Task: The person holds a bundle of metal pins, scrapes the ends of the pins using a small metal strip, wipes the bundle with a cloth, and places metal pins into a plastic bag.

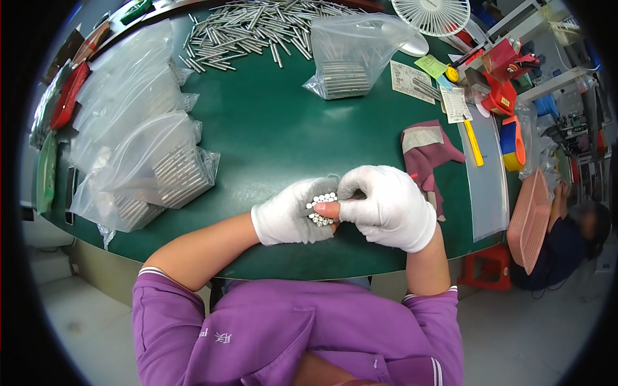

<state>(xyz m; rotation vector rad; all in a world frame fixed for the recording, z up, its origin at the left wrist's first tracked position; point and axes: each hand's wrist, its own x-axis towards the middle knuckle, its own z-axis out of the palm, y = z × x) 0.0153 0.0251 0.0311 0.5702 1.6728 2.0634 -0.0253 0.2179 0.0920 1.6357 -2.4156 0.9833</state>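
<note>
A bundle of thin metal rods [320, 219] points its round, shiny ends up at me, just in front of my body. My left hand [286, 213], in a white glove, is wrapped round the bundle from the left. From the right, my right hand [389, 209] closes on the same bundle, also gloved, with its bare thumb tip lying across the rod ends. Its other fingers are curled and partly hidden. The lengths of the rods are hidden by the gloves.
Loose metal rods [251, 29] are heaped at the back. Filled plastic bags [138, 148] stand at left, another bag [347, 58] at the back. On the right lie a maroon cloth [428, 151], paper slips [412, 82], a yellow cutter [473, 143] and a pink basket [529, 219]. A person [560, 248] sits beyond.
</note>
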